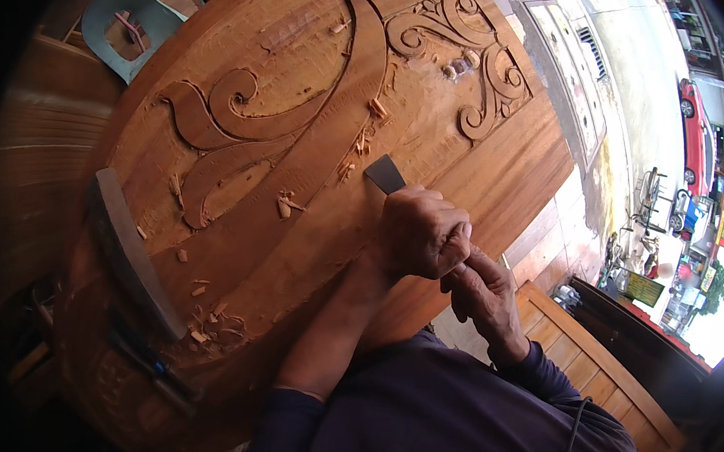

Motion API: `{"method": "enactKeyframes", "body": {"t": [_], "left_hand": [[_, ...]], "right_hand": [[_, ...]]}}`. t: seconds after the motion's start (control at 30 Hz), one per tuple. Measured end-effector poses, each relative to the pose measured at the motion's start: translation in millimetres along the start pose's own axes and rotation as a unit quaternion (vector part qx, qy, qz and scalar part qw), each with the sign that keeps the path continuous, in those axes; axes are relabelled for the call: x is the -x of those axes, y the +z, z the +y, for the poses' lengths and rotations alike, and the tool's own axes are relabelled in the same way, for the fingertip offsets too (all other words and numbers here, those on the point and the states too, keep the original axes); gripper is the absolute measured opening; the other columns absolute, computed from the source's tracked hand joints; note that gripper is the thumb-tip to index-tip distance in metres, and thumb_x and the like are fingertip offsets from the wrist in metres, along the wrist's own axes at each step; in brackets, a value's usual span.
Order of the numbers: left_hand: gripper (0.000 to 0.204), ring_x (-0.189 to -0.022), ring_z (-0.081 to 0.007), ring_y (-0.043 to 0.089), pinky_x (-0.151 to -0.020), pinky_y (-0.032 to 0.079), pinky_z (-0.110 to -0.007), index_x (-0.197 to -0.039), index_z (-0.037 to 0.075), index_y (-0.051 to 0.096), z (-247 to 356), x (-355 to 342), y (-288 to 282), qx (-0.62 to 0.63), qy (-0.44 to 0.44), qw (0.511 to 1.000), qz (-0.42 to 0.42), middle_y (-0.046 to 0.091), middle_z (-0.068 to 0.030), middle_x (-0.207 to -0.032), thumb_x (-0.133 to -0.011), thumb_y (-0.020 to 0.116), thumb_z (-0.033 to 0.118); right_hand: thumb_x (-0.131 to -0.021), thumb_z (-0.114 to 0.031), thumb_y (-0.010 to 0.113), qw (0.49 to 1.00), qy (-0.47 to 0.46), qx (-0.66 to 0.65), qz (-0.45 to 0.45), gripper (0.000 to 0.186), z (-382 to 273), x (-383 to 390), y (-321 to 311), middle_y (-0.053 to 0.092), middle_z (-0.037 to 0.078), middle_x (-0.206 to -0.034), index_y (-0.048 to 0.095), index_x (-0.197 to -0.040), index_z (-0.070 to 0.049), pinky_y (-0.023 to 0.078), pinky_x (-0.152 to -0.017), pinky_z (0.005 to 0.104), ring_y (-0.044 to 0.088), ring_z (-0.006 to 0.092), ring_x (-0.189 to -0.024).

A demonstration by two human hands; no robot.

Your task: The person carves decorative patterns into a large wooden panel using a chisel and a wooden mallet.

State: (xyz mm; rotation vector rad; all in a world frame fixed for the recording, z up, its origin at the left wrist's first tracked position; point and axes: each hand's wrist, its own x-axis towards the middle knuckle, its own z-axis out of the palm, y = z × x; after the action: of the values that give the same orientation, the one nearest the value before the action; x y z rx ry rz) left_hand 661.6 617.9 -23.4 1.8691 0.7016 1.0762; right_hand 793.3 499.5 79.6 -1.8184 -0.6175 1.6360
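A large reddish-brown wooden panel carries carved scrollwork in relief. My left hand is closed in a fist around a flat chisel, whose dark, flared blade points up and left over the panel's plain ground. The handle is hidden inside my hands. Just below and to the right, my right hand meets the left fist, its fingers curled at the handle's rear end. Wood chips lie close ahead of the blade.
A long curved dark wooden piece lies at the panel's left, beside shavings and dark-handled tools. A pale blue plastic chair stands beyond the upper left edge. A slatted wooden piece is at the lower right; a red car stands outside.
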Motion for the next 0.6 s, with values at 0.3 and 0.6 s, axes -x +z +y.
{"method": "enactKeyframes", "body": {"t": [0.3, 0.6], "left_hand": [[0.025, -0.060, -0.0297, 0.059, -0.062, 0.047, -0.045, -0.065, 0.013, 0.060, -36.8, -52.8, 8.3, 0.004, 0.050, 0.998, -0.037, 0.055, -0.0068, -0.060, -0.085, 0.066, 0.025], [0.051, -0.159, -0.0343, 0.040, -0.132, 0.026, -0.061, -0.152, 0.017, 0.064, 28.3, 36.7, -54.4, -0.179, 0.005, 0.961, -0.209, 0.049, -0.0131, -0.168, -0.111, 0.054, 0.045]], "right_hand": [[-0.115, -0.030, 0.058, 0.993, -0.090, -0.065, 0.037, 0.037, -1.6, -48.7, -1.0, 0.068, 0.004, -0.087, 0.069, -0.137, -0.003, 0.043, -0.050, 0.0225, 0.055, 0.0061, -0.056], [-0.107, -0.038, 0.069, 0.979, -0.086, -0.185, 0.004, 0.072, 62.6, -12.1, -49.6, 0.067, 0.012, -0.109, 0.039, -0.162, -0.004, 0.051, -0.057, 0.0288, 0.062, 0.0141, -0.068]]}}
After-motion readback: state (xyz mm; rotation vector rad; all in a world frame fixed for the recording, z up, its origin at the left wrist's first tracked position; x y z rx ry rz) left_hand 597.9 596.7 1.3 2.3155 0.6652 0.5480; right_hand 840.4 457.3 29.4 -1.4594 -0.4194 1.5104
